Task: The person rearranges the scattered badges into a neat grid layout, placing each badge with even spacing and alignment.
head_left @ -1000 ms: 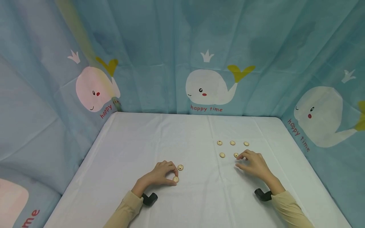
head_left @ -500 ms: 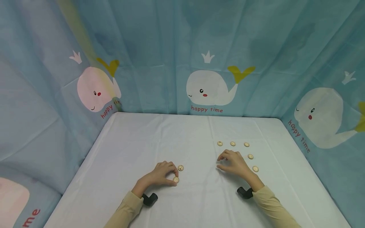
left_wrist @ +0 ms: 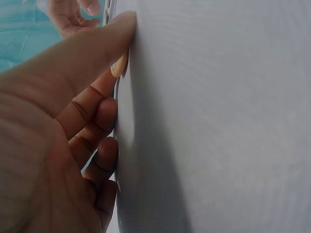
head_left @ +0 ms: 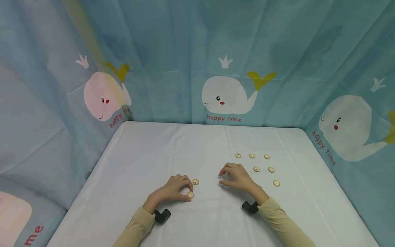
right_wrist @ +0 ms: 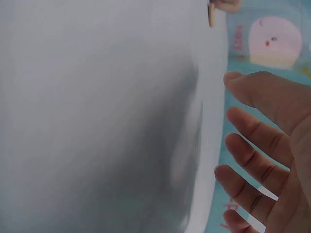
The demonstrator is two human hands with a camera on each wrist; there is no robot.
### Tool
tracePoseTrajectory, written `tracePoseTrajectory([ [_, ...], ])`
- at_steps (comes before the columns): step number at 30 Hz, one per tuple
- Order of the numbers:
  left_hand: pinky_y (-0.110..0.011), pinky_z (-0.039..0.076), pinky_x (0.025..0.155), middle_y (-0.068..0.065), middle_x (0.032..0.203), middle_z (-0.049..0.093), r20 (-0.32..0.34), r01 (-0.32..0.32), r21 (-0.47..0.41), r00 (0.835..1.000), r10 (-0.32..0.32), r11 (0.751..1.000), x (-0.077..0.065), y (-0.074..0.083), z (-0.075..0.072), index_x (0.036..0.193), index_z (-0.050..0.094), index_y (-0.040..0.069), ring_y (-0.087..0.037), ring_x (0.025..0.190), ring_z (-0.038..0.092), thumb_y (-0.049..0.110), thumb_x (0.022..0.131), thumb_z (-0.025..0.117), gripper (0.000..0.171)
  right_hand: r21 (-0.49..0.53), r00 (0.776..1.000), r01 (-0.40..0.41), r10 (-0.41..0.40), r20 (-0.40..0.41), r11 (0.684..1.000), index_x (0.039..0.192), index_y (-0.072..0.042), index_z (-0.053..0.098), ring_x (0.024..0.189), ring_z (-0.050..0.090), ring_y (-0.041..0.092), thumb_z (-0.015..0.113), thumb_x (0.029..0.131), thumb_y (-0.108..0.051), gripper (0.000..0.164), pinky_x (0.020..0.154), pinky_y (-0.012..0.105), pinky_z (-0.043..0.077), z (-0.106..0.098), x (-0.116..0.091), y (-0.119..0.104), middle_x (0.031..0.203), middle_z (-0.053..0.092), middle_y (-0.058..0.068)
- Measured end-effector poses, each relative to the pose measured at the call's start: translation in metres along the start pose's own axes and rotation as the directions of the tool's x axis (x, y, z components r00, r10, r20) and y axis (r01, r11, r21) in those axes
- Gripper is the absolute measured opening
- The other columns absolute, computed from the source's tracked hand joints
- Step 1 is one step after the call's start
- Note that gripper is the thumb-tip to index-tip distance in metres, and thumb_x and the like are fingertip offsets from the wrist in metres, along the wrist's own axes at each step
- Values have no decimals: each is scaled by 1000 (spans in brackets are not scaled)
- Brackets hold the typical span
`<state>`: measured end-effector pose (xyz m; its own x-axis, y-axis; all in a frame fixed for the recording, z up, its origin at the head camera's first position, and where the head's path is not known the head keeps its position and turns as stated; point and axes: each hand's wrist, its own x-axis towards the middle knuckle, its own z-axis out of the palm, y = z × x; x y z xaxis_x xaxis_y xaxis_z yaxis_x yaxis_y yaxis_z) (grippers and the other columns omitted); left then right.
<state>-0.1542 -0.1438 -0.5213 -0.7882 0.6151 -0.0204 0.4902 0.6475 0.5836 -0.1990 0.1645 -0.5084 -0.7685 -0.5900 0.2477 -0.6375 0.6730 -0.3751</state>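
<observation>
Thumb and index finger of my left hand pinch a round, pale wooden button at the white table surface. In the left wrist view, the same button shows edge-on between the thumb and a finger. A second button lies flat just beyond the left fingertips. My right hand hovers over the middle of the table with loosely bent fingers. In the right wrist view, a gap separates its thumb from its fingers, and nothing shows in their grasp.
Several wooden buttons lie right of centre: a back row with a middle button, a pair including one button in front, and a nearer button. White cloth covers the table. A blue whale-print curtain surrounds its back and sides.
My right hand has moved left, away from the group of buttons, uncovering buttons it hid before. The left hand keeps its pinch in the same place.
</observation>
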Motion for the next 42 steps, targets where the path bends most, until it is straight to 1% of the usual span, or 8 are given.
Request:
tracePoseTrajectory([
  [5, -45, 27, 93, 15, 98, 50, 5, 8, -5, 1000, -8, 1000, 0, 1, -1, 91, 60, 29, -7, 90, 38, 40, 74, 74, 25, 22, 1000, 30, -30, 8, 999, 89, -24, 68, 80, 54, 9, 77, 73, -36, 23, 78, 35, 35, 9, 11, -9, 88, 61, -10],
  [12, -45, 28, 91, 14, 99, 51, 10, 5, -9, 1000, -5, 1000, 1, 2, -2, 92, 60, 28, -8, 91, 38, 39, 75, 74, 24, 29, 996, 65, -67, 56, 997, 91, -26, 67, 82, 53, 5, 76, 73, -40, 24, 77, 33, 34, 23, 22, -19, 90, 59, -14],
  [19, -46, 28, 91, 13, 99, 51, 12, 8, -3, 1000, -8, 1000, 1, 1, -2, 92, 60, 28, -8, 91, 39, 40, 76, 73, 24, 46, 989, 124, -127, 77, 991, 95, -23, 68, 84, 54, 7, 75, 74, -38, 26, 76, 34, 35, 29, 32, -33, 90, 60, -10],
  [23, -46, 28, 91, 13, 100, 51, 16, 7, -8, 1000, -7, 1000, 0, 1, -3, 92, 60, 29, -8, 91, 39, 40, 76, 73, 24, 50, 983, 147, -152, 100, 988, 98, -22, 67, 86, 53, 8, 74, 76, -38, 28, 76, 32, 35, 33, 39, -40, 92, 60, -9],
  [29, -46, 28, 90, 12, 100, 52, 8, -19, -12, 1000, 19, 1000, 0, 2, -3, 93, 60, 27, -8, 91, 39, 39, 77, 73, 24, 54, 975, 151, -158, 155, 987, 101, -20, 67, 86, 53, 8, 73, 77, -37, 29, 73, 27, 37, 36, 47, -49, 93, 60, -8],
  [33, -45, 28, 90, 12, 100, 51, 17, -11, -16, 1000, 12, 1000, 0, 4, -4, 94, 61, 27, -8, 91, 39, 39, 77, 73, 24, 48, 972, 143, -149, 182, 989, 102, -20, 67, 85, 53, 8, 72, 78, -36, 29, 73, 27, 38, 35, 51, -55, 93, 60, -8],
  [38, -45, 28, 90, 13, 100, 51, 19, -9, -9, 1000, 10, 1000, -1, 4, -3, 94, 60, 27, -8, 91, 39, 40, 77, 72, 24, 24, 971, 129, -131, 199, 991, 101, -20, 67, 85, 52, 7, 72, 79, -37, 28, 75, 27, 40, 36, 53, -58, 93, 60, -8],
  [42, -47, 28, 91, 13, 101, 51, 18, -13, -9, 1000, 13, 1000, -1, 3, -3, 94, 60, 28, -8, 92, 39, 41, 78, 71, 24, 30, 971, 127, -131, 202, 991, 98, -19, 68, 86, 53, 8, 72, 79, -35, 25, 77, 28, 42, 37, 54, -58, 93, 60, -7],
])
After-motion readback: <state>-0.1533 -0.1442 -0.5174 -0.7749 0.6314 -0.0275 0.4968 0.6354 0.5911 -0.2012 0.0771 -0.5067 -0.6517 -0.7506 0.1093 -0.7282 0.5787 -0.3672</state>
